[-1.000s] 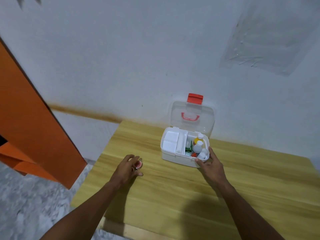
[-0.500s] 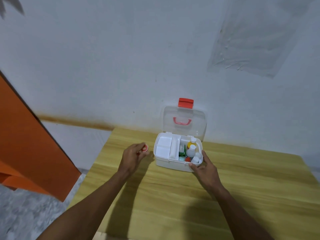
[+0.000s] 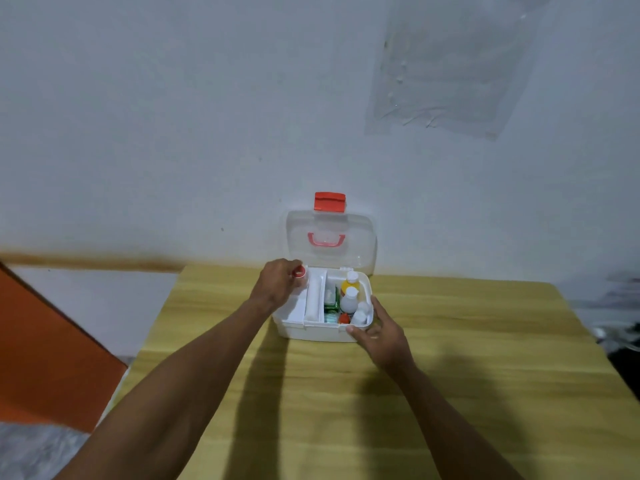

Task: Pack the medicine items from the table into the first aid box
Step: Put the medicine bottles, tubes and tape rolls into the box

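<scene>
The tabletop (image 3: 450, 375) is pale yellow wood with long brown grain streaks. Between the hands, the first aid box (image 3: 311, 332) is white. Its lid (image 3: 360, 237) is clear, with a red latch (image 3: 329, 201) and a pinkish-red handle (image 3: 325, 240). The left hand (image 3: 278, 284) pinches a small red-capped item (image 3: 298, 271). Just beside the right hand (image 3: 384, 336) are a white bottle (image 3: 349, 301), a yellow bottle (image 3: 346, 287), a green pack (image 3: 331, 308) and a red cap (image 3: 344, 318). Left of the left hand is an orange panel (image 3: 41, 358).

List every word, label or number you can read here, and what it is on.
No text can be read.
Green packet in the box: print too blurred.
Yellow bottle: nothing legible.
Red-capped bottle: nothing legible.
Wall sheet: nothing legible.
</scene>
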